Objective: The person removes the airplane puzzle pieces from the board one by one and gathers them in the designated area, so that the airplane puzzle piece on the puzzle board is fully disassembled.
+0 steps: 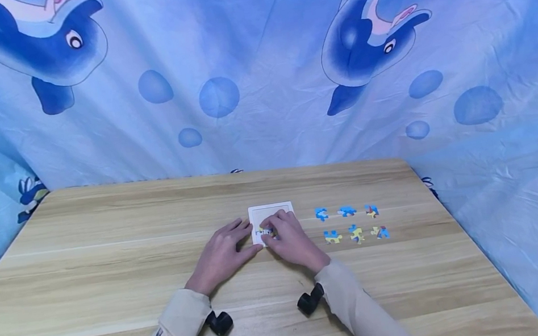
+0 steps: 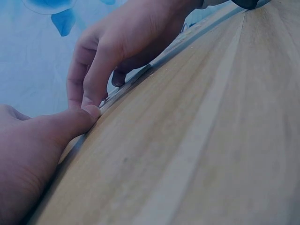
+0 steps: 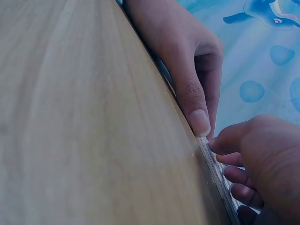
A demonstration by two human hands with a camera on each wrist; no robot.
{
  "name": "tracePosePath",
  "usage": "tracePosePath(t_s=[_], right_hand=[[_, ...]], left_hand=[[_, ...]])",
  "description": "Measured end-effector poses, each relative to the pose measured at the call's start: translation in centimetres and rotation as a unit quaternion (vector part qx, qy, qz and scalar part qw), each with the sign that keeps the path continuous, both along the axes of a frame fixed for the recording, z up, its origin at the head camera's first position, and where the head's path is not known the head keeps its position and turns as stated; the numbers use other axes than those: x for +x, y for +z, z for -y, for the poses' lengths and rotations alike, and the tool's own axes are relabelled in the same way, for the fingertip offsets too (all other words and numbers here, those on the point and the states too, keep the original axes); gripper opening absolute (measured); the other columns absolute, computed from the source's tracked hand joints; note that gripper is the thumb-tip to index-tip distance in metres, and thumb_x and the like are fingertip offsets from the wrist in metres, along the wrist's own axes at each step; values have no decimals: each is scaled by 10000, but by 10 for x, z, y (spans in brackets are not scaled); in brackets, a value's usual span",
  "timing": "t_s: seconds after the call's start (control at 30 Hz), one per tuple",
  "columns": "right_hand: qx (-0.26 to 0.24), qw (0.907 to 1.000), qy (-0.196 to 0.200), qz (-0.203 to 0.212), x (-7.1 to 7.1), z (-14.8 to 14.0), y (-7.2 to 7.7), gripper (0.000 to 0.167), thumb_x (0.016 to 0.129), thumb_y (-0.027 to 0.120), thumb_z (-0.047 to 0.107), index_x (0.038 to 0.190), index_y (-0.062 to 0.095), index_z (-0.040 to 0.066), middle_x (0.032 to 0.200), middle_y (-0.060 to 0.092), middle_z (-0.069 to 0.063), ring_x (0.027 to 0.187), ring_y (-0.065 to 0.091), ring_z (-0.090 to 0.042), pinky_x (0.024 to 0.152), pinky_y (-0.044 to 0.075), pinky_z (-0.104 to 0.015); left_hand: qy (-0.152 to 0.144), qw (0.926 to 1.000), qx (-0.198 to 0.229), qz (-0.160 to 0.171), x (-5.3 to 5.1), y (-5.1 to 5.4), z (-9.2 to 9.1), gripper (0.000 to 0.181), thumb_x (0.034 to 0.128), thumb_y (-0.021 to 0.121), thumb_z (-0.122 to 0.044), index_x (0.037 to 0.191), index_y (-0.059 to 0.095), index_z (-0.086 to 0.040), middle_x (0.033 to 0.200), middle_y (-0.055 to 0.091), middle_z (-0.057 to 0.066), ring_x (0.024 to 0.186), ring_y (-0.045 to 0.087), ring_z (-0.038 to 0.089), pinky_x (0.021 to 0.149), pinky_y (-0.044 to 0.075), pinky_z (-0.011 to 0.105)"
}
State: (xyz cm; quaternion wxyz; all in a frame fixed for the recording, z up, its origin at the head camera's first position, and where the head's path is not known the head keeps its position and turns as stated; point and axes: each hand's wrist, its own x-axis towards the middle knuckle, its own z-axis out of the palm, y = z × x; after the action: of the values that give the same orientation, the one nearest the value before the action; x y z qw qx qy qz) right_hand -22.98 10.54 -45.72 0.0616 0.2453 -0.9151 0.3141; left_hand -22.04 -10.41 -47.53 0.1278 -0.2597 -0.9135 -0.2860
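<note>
A white-bordered puzzle tray [image 1: 270, 206] lies flat on the table, with coloured pieces in its lower left part, partly covered by fingers. My left hand [image 1: 221, 255] rests at the tray's left side, thumb by the lower left corner and fingertips along the edge. From the right, my right hand [image 1: 292, 242] reaches over the tray, its thumb and index finger bent round a puzzle piece [image 1: 267, 231]. In the right wrist view, the left thumb [image 3: 190, 89] touches the tray's corner beside the right hand [image 3: 276, 164].
To the right of the tray, several loose blue, yellow and red puzzle pieces [image 1: 356, 234] lie in two rows on the wooden table [image 1: 140, 318]. Behind the table hangs a blue curtain [image 1: 272, 116] with dolphins.
</note>
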Motion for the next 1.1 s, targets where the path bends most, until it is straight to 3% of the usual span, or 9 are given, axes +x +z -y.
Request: tracePosePath(t_s=[0.63,1.1], right_hand=[[-254,9996,14,145,1,2,-2,251,953,710,134,1181,629,68,1044,583,-54,1020,483,-257,897,412,-411],[-556,9983,154,-67,2,2,-3,216,987,663,93,1203,661,94,1028,601,-27,1012,486,-237,903,366,-441]], left_hand=[[-14,10000,58,-3,1,0,1,616,955,740,-459,1370,665,-11,1425,605,175,1368,521,372,1102,440,552],[-14,10000,33,-65,1,0,0,604,958,738,-451,1364,668,-9,1422,607,177,1365,526,368,1102,439,553]])
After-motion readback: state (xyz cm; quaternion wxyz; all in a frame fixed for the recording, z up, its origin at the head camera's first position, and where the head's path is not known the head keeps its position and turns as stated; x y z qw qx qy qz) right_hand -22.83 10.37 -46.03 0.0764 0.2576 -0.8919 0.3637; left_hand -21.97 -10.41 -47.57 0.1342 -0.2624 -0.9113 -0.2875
